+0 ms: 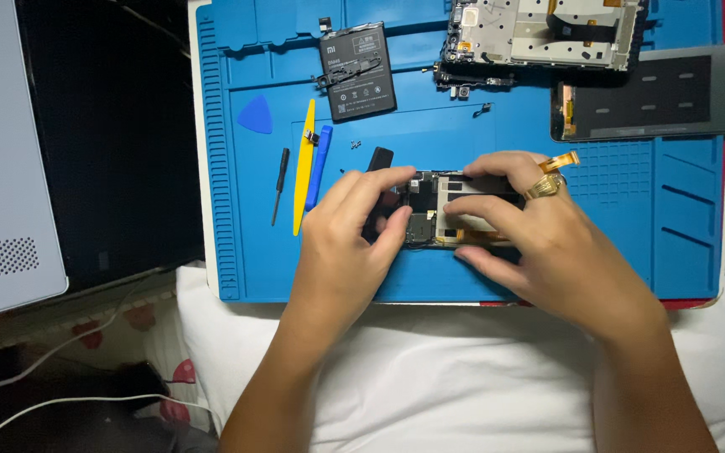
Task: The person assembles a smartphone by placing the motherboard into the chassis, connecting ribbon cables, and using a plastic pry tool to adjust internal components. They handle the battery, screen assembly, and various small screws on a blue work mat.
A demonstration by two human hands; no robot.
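Observation:
An opened phone frame (430, 210) with bare metal and circuit parts lies on a blue repair mat (614, 218). My left hand (346, 243) grips its left end, thumb and forefinger pinching the top corner. My right hand (539, 231), with a gold ring, presses fingers on the frame's middle and right part. An orange flex cable (565, 158) sticks out past the ring finger. Much of the frame is hidden under my fingers.
On the mat: a black battery (357, 70), a second phone frame (543, 32), a dark screen panel (652, 94), a blue triangular pick (256, 115), yellow (304, 168) and blue (318, 166) pry tools, a small screwdriver (279, 183). A grey case (2, 159) stands left, white cables (60, 344) below.

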